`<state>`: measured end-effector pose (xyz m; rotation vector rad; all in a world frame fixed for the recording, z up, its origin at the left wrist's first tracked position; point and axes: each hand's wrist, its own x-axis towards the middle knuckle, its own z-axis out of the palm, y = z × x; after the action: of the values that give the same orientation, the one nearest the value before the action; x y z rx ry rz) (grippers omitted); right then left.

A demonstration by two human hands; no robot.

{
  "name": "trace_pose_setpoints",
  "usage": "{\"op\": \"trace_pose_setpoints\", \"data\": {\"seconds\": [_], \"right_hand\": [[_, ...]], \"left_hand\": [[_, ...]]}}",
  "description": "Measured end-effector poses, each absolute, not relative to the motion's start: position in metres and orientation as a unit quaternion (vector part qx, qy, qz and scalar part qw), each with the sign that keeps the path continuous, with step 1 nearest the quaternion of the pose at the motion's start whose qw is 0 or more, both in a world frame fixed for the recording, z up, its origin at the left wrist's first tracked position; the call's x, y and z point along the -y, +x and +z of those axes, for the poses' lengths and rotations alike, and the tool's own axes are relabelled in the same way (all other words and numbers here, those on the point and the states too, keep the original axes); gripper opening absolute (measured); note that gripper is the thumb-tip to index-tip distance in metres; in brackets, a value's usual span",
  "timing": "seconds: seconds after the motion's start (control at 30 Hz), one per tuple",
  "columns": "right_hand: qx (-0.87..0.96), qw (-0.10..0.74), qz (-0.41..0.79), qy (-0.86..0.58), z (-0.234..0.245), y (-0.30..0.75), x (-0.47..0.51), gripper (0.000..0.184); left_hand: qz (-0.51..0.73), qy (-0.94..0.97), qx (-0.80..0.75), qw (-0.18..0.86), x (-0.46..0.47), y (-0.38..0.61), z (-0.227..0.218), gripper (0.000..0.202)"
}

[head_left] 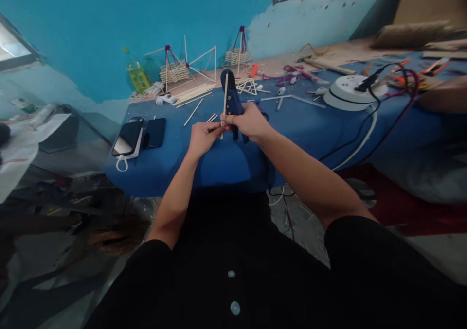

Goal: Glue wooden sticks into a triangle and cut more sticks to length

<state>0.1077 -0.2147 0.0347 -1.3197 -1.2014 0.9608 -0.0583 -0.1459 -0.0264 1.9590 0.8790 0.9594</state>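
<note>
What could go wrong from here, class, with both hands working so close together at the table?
1. The left hand holds the thin stick right beside the tool in the right hand, so a slip could pinch that left hand or snap the stick.
2. The white cable hangs over the front edge of the table; a passing arm might snag it.
3. The left phone lies near the table's left edge, so a knock might send it down.

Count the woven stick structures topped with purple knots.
2: the left structure, right of the bottle; the right structure, behind the dark-blue tool. Others may be hidden.
</note>
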Motion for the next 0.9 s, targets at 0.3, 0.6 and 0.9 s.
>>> {"op": "trace_pose_setpoints", "data": {"seconds": [0.3,0.6,0.9], "right_hand": [[0.519,0.522,0.406,-0.541,0.032,0.104,0.214,0.026],[0.567,0.494,0.347,-0.561,0.039,0.116,0.210,0.019],[0.643,0.283,-0.016,-0.712,0.063,0.178,0.234,0.046]], "left_hand": [[0.412,0.761,-0.295,0.406,0.143,-0.059,-0.032,0.024],[0.420,0.764,-0.298,0.388,0.129,-0.051,-0.036,0.020],[0.429,0.763,-0.336,0.348,0.124,-0.042,-0.042,0.015]]}}
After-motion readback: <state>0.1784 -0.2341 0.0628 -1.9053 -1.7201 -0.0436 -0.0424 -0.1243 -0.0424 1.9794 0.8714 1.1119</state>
